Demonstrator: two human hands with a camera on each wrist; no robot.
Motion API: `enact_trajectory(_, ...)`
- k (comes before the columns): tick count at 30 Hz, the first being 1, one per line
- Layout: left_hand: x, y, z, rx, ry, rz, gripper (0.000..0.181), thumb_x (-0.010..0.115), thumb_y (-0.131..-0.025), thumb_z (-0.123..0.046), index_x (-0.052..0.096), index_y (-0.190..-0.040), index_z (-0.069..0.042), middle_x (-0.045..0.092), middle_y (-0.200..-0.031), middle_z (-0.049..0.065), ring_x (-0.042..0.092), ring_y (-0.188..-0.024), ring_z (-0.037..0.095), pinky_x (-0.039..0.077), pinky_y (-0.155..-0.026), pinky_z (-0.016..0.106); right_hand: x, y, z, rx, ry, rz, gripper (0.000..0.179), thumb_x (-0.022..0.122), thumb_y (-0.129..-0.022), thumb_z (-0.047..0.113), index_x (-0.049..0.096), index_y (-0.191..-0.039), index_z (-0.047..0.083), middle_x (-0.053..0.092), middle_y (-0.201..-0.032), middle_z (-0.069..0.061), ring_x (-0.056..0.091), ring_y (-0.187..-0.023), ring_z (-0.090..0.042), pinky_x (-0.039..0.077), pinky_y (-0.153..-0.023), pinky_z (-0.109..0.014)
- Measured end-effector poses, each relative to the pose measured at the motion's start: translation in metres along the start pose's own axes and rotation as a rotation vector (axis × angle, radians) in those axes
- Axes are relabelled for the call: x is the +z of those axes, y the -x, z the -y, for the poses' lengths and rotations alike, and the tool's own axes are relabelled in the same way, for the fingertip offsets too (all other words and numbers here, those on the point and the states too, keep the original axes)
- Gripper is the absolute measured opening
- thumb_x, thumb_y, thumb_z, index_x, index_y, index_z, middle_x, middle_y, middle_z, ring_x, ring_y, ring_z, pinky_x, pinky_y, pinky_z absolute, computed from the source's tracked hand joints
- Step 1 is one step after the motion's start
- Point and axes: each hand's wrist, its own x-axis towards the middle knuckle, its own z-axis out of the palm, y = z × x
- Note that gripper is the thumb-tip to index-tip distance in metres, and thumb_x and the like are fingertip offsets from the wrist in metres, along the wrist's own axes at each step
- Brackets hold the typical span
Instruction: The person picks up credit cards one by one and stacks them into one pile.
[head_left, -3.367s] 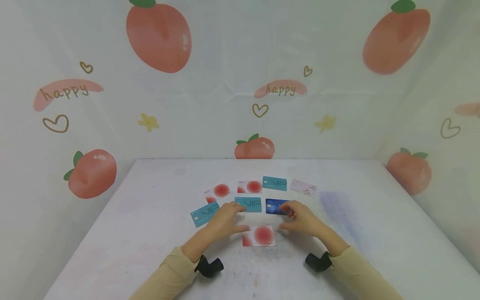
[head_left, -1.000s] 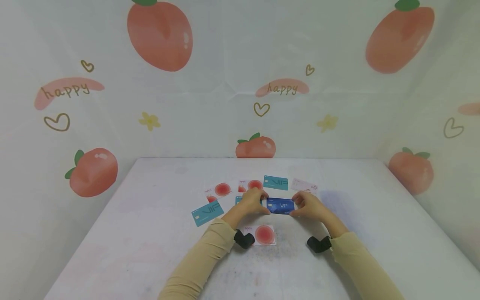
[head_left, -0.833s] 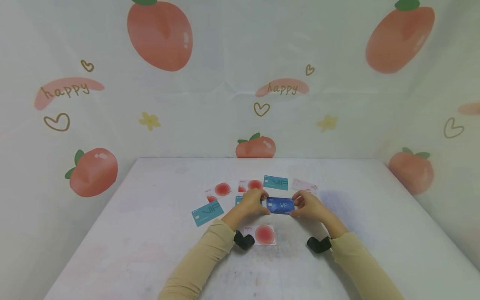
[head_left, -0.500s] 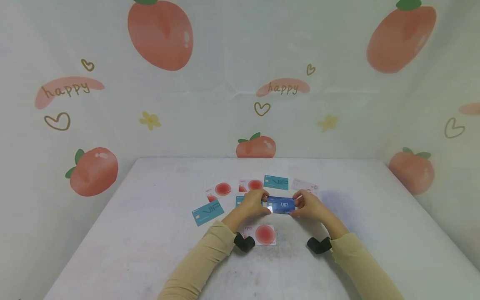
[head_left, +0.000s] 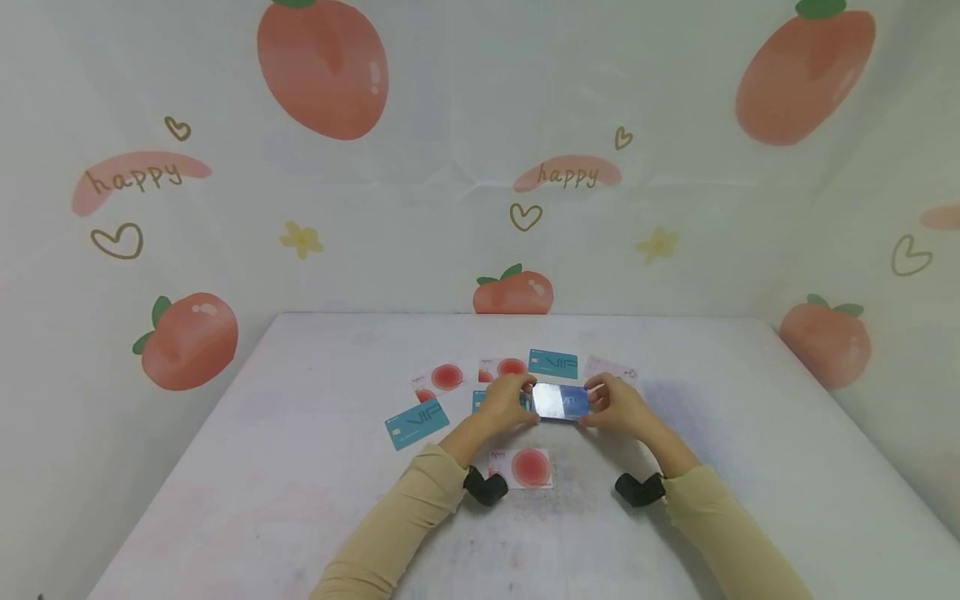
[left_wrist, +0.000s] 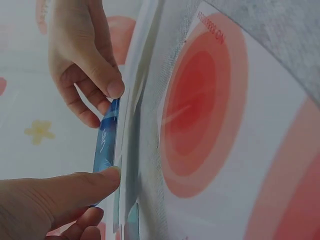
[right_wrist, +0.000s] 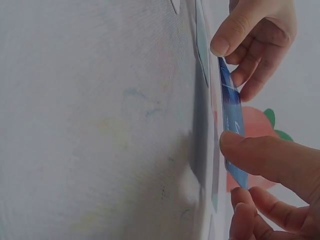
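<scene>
A blue VIP card point(head_left: 573, 403) is held level by both hands, slightly raised off the table, with a bright glare over its left half. My left hand point(head_left: 504, 403) pinches its left end between thumb and fingers; my right hand point(head_left: 621, 408) pinches the right end. Both wrist views show the blue card point(left_wrist: 106, 137) edge-on, apart from the tabletop. Partly hidden behind the left hand lies a teal VIP card point(head_left: 480, 399). Nearer the person, beside the left wrist, is a white card with a red circle point(head_left: 531, 468).
Behind the hands lie two more red-circle cards point(head_left: 447, 377), a teal card point(head_left: 553, 363) and a pale pink card point(head_left: 611, 371). Another teal card point(head_left: 417, 424) lies tilted left of the left hand. A peach-print cloth point(head_left: 420, 208) hangs behind the white table point(head_left: 300, 467).
Earlier the left hand was over the red-circle card and the teal card; it moved right to the blue card's left end. Both hands then lifted the blue card from the table, and glare appeared on it.
</scene>
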Motion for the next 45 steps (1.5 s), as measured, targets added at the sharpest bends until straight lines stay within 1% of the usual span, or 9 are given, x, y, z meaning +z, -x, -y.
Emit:
enact_trajectory(2, -0.001, 0.001, 0.0, 0.017, -0.003, -0.013, 0.056, 0.077, -0.074, -0.01, 0.055, -0.125, -0.004, 0.063, -0.11, 0.008, 0.055, -0.099, 0.022, 0.047, -0.093, 0.036, 0.0, 0.0, 0.002, 0.008, -0.001, -0.004, 0.055, 0.079, -0.07, 0.011, 0.051, -0.115, -0.003, 0.059, -0.098, -0.015, 0.055, -0.084, -0.021, 0.048, -0.074, -0.031)
enact_trajectory(7, -0.002, 0.003, 0.002, 0.041, 0.01, -0.029, 0.057, 0.077, -0.074, -0.01, 0.054, -0.126, -0.003, 0.063, -0.111, 0.01, 0.056, -0.1, 0.023, 0.048, -0.091, 0.037, -0.001, 0.002, 0.005, -0.007, -0.013, -0.015, 0.054, 0.078, -0.071, 0.011, 0.051, -0.116, -0.003, 0.06, -0.1, -0.017, 0.054, -0.088, -0.023, 0.048, -0.075, -0.031)
enact_trajectory(13, -0.005, 0.007, 0.004, 0.042, 0.056, -0.027, 0.057, 0.076, -0.075, -0.01, 0.053, -0.127, -0.004, 0.061, -0.112, 0.01, 0.058, -0.103, 0.025, 0.049, -0.09, 0.036, 0.0, 0.003, 0.007, -0.026, -0.016, -0.032, 0.053, 0.077, -0.072, 0.011, 0.051, -0.116, -0.001, 0.06, -0.1, -0.015, 0.053, -0.088, -0.023, 0.048, -0.074, -0.03)
enact_trajectory(18, -0.007, 0.009, 0.006, 0.04, 0.079, -0.026, 0.059, 0.076, -0.076, -0.011, 0.052, -0.129, -0.004, 0.062, -0.112, 0.01, 0.056, -0.103, 0.025, 0.05, -0.09, 0.036, -0.001, 0.006, 0.01, -0.056, -0.015, -0.043, 0.053, 0.078, -0.072, 0.012, 0.051, -0.116, -0.001, 0.061, -0.097, -0.013, 0.053, -0.086, -0.021, 0.047, -0.074, -0.03)
enact_trajectory(25, -0.011, 0.013, 0.007, 0.073, 0.087, -0.036, 0.059, 0.076, -0.076, -0.011, 0.052, -0.129, -0.003, 0.062, -0.11, 0.011, 0.055, -0.1, 0.025, 0.051, -0.087, 0.035, 0.0, 0.011, 0.013, -0.104, -0.015, -0.051, 0.052, 0.077, -0.073, 0.013, 0.051, -0.115, -0.003, 0.061, -0.096, -0.016, 0.054, -0.085, -0.022, 0.046, -0.073, -0.03)
enact_trajectory(31, -0.015, 0.018, 0.007, 0.053, 0.114, -0.03, 0.06, 0.075, -0.077, -0.012, 0.051, -0.131, -0.004, 0.062, -0.11, 0.011, 0.054, -0.099, 0.023, 0.051, -0.089, 0.035, 0.0, 0.013, 0.016, -0.108, -0.018, -0.061, 0.053, 0.077, -0.073, 0.013, 0.051, -0.116, -0.003, 0.062, -0.097, -0.016, 0.054, -0.084, -0.021, 0.047, -0.074, -0.031)
enact_trajectory(36, -0.016, 0.021, 0.009, 0.043, 0.102, -0.027, 0.06, 0.075, -0.077, -0.014, 0.051, -0.131, -0.005, 0.062, -0.11, 0.01, 0.054, -0.098, 0.022, 0.05, -0.088, 0.035, 0.002, 0.014, 0.017, -0.108, -0.019, -0.059, 0.055, 0.078, -0.073, 0.013, 0.051, -0.119, -0.002, 0.062, -0.1, -0.016, 0.055, -0.086, -0.021, 0.051, -0.078, -0.035)
enact_trajectory(45, -0.02, 0.026, 0.011, 0.052, 0.112, -0.032, 0.059, 0.075, -0.077, -0.013, 0.051, -0.131, -0.005, 0.061, -0.108, 0.01, 0.054, -0.099, 0.023, 0.051, -0.087, 0.035, 0.006, 0.014, 0.018, -0.116, -0.026, -0.058, 0.053, 0.077, -0.074, 0.015, 0.053, -0.119, 0.0, 0.062, -0.099, -0.013, 0.056, -0.087, -0.021, 0.051, -0.08, -0.035)
